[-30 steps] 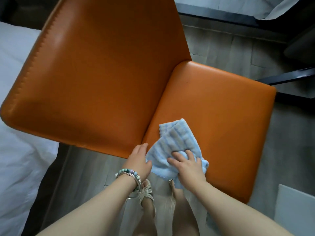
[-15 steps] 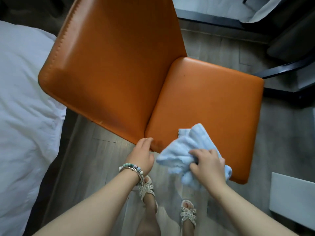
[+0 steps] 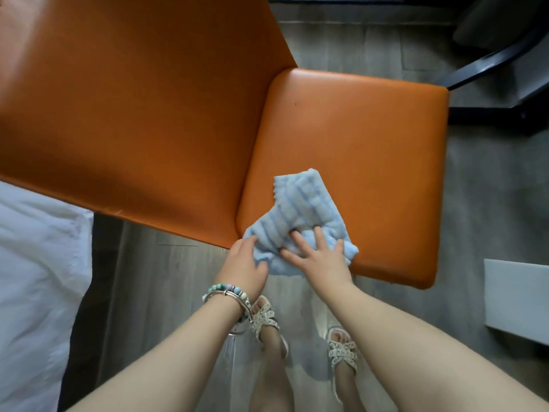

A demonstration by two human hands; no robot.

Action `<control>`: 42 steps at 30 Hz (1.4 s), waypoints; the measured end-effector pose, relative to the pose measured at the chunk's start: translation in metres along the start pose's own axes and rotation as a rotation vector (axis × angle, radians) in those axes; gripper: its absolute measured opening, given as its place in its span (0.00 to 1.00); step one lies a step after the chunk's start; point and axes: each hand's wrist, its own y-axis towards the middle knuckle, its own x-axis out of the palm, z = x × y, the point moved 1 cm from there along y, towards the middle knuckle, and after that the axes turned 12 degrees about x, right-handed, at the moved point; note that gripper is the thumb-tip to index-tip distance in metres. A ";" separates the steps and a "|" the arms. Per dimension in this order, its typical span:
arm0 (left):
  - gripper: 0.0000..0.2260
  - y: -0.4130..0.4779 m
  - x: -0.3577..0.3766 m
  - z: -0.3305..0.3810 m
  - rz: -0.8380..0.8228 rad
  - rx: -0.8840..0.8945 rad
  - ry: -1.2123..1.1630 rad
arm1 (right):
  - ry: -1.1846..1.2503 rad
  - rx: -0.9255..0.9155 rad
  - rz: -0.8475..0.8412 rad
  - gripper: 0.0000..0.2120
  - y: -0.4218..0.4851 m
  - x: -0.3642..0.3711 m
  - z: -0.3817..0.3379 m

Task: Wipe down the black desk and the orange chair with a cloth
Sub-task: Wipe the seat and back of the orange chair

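**Blue cloth pressed flat at the near-left corner of the orange seat**

Nearest the camera, two bare forearms reach forward over a grey wood-look floor (image 3: 166, 278); between them stand two feet in pale strapped sandals (image 3: 264, 319). The left wrist carries beaded bracelets (image 3: 228, 292) and a thin metal bangle.

The right hand (image 3: 320, 260) lies on top of the cloth (image 3: 300, 209) with its fingers spread and nearly straight, the tips sinking into the pile; it presses rather than grasps. The left hand (image 3: 243, 263) sits at the seat's near-left corner, its thumb and fingertips against the cloth's left edge; whether it pinches the cloth, holds the seat rim or merely touches them cannot be told.

The cloth is light blue with ribbed stripes, loosely folded; its near part hangs slightly over the seat's near edge under the right hand, and a flap runs away from the hands toward the seat's middle. It lies on the seat of the orange chair (image 3: 371, 150), close to the crease where the seat meets the backrest (image 3: 133, 114); the backrest fills the upper left of the view.

White bedding (image 3: 35, 278) lies along the left edge, beside the backrest; a flat white panel (image 3: 517, 298) sits on the floor just right of the seat's near-right corner. Farthest off, beyond the seat's far-right corner, a dark frame (image 3: 490, 63) crosses the floor; what it belongs to is unclear.
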 end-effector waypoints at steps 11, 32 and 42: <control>0.21 -0.001 0.039 0.057 -0.089 0.103 0.128 | 0.015 0.426 -0.147 0.22 -0.122 0.081 0.142; 0.25 -0.007 0.072 0.108 -0.223 0.114 0.217 | 1.028 1.182 -0.279 0.19 -0.133 0.081 0.170; 0.24 0.019 0.029 0.092 -0.248 0.152 0.197 | 0.752 0.811 0.236 0.30 -0.087 0.004 0.108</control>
